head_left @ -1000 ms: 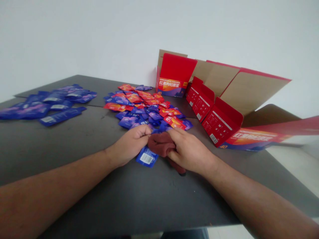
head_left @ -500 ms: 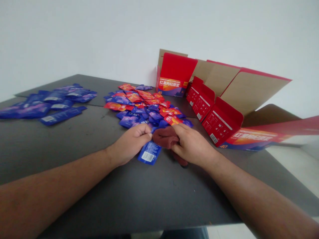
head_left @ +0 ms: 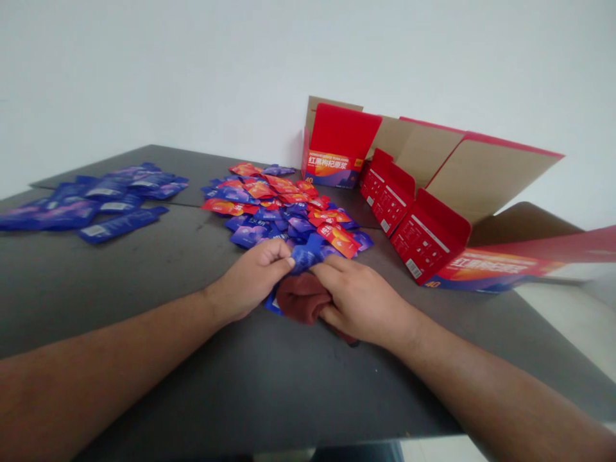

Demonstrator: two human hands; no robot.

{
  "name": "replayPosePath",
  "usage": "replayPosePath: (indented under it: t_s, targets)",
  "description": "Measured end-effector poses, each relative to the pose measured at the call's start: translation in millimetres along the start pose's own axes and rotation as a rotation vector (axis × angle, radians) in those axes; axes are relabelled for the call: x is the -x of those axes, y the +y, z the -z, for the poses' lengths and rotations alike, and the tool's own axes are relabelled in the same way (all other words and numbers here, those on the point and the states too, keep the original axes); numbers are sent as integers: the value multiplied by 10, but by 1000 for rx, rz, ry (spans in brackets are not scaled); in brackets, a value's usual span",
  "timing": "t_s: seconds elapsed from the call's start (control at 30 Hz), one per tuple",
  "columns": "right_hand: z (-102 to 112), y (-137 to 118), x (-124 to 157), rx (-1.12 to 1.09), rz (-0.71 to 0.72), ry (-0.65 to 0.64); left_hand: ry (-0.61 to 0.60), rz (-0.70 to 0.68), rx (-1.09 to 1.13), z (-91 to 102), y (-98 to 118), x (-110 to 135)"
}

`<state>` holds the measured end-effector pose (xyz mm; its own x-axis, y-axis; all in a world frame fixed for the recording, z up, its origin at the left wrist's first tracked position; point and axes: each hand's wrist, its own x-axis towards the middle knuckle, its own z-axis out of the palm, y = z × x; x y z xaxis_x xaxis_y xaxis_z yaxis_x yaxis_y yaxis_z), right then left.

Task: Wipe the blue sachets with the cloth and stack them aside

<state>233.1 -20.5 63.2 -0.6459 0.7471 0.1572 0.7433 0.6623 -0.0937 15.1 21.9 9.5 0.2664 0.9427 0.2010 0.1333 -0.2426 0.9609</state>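
Observation:
My left hand (head_left: 257,276) is closed in a pinch on the left edge of a blue pouch (head_left: 304,255) with pale print. A bunched brown cloth (head_left: 302,298) is gripped in my right hand (head_left: 368,298) and lies over the pouch's lower part, hiding most of it. Only the upper end and a small lower corner of the pouch show. Just beyond my hands, a loose pile of red and blue pouches (head_left: 293,215) spreads over the dark table (head_left: 250,378), nearly touching the held pouch.
On the left lies a separate group of blue pouches (head_left: 110,196). Open red cartons stand along the right: a rear carton (head_left: 332,168) and a nearer carton (head_left: 430,234) with raised flaps. A white wall (head_left: 192,70) rises behind the table.
My right hand has drawn the brown cloth down the pouch, toward me. The upper end now shows and the barcode end is covered. My left hand keeps its grip in the same place.

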Motion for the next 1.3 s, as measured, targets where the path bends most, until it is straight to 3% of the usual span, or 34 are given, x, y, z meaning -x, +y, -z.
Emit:
replayPosePath:
  t_s: [0.1, 0.27, 0.43, 0.6, 0.77, 0.93, 1.1, 1.3]
  targets:
    - [-13, -30, 1, -1, 59, -36, 11, -16, -21, 2, -5, -2]
    - [-8, -2, -7, 24, -75, 63, 22, 1, 21, -6, -21, -6]
    - [-20, -45, 4, 12, 81, -38, 24, -15, -21, -3, -1, -2]
    - [-13, -18, -4, 17, -73, 54, 25, -12, -2, 1, -11, -4]
    - [-20, -51, 0, 2, 93, -55, 35, -16, -24, 2, -4, -3]
    - [-27, -7, -10, 20, -94, 72, 23, 0, 24, -4, -10, -4]
    - [-30, -36, -7, -3, 76, -42, 40, -8, -17, -2, 12, 2]
    - [-4, 8, -15, 11, -99, 63, 47, 20, 13, -5, 4, -2]
